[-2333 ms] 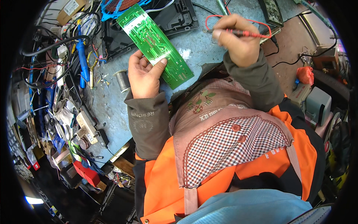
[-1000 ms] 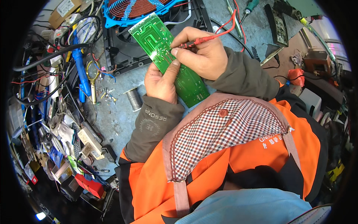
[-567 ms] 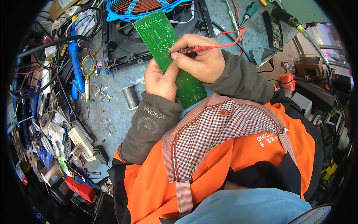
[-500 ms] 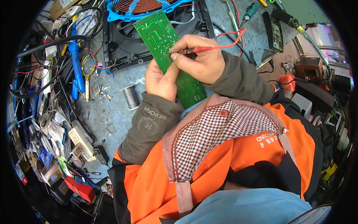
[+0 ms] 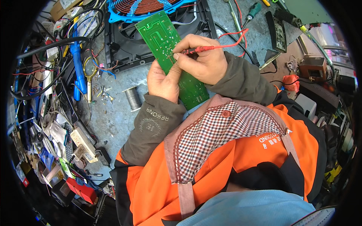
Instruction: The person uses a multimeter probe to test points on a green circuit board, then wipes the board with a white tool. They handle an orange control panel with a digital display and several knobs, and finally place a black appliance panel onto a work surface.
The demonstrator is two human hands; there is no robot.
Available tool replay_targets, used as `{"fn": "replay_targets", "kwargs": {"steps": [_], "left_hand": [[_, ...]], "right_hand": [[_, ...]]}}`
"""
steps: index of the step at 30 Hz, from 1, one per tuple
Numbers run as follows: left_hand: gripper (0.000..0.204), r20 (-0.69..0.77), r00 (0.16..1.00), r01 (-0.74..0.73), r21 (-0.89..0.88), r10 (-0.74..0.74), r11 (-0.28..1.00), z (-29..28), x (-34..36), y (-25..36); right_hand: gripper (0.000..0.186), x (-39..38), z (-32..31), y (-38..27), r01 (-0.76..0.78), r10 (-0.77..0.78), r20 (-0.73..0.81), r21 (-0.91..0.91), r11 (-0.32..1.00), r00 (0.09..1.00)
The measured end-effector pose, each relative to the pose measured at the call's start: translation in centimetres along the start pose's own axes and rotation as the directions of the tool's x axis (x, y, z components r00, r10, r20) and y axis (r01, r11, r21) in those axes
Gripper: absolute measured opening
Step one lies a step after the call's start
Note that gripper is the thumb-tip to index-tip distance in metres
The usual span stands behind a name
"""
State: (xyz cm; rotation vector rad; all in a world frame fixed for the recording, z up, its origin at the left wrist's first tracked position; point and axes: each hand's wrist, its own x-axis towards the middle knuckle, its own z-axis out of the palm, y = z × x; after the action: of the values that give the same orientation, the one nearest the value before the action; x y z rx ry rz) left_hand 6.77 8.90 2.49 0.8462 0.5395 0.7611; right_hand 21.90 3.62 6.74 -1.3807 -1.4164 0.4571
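A long green circuit board (image 5: 158, 35) is tilted between my hands, its soldered side facing up. My left hand (image 5: 163, 83) grips its left edge, thumb across the board's face. In my right hand (image 5: 205, 62) is a red test probe (image 5: 196, 50), pinched between thumb and fingers and pointing left at the solder joints near the board's middle. My fingers cover much of the probe's tip, so I cannot tell whether it touches a joint. A red lead (image 5: 232, 45) runs from the probe toward the upper right.
Beyond the board lies an opened black housing (image 5: 117, 52) with a blue-framed copper coil (image 5: 145, 6). A solder spool (image 5: 132, 98), a magnifying glass (image 5: 89, 69) and blue pliers-like tool (image 5: 77, 64) lie left. Cables and tools crowd the far left. A green-handled screwdriver (image 5: 254, 10) lies upper right.
Almost nothing differs. Both hands keep their hold on the board and the probe, with only a very slight shift of the view.
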Motion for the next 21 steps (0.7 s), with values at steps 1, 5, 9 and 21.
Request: {"fn": "replay_targets", "kwargs": {"steps": [1,5,9,21], "left_hand": [[0.023,-0.002,1.0,0.002,-0.004,-0.002,1.0,0.07,-0.01,0.03],[0.022,0.016,1.0,-0.011,-0.006,0.011,1.0,-0.22,0.08,-0.21],[0.022,-0.001,1.0,-0.001,-0.005,0.001,1.0,0.17,-0.02,0.14],[0.023,-0.012,1.0,0.004,0.004,-0.004,1.0,-0.05,-0.05,-0.01]], "right_hand": [[0.012,0.05,0.01,0.08,0.018,-0.018,0.006,0.005,1.0,1.0],[0.012,-0.01,0.21,0.48,0.053,-0.053,0.013,-0.002,0.999,0.999],[0.012,0.1,0.27,0.1,0.015,-0.014,-0.04,0.013,1.0,0.999],[0.012,0.07,0.44,0.23,0.023,-0.022,-0.038,0.027,0.999,0.999]]}}
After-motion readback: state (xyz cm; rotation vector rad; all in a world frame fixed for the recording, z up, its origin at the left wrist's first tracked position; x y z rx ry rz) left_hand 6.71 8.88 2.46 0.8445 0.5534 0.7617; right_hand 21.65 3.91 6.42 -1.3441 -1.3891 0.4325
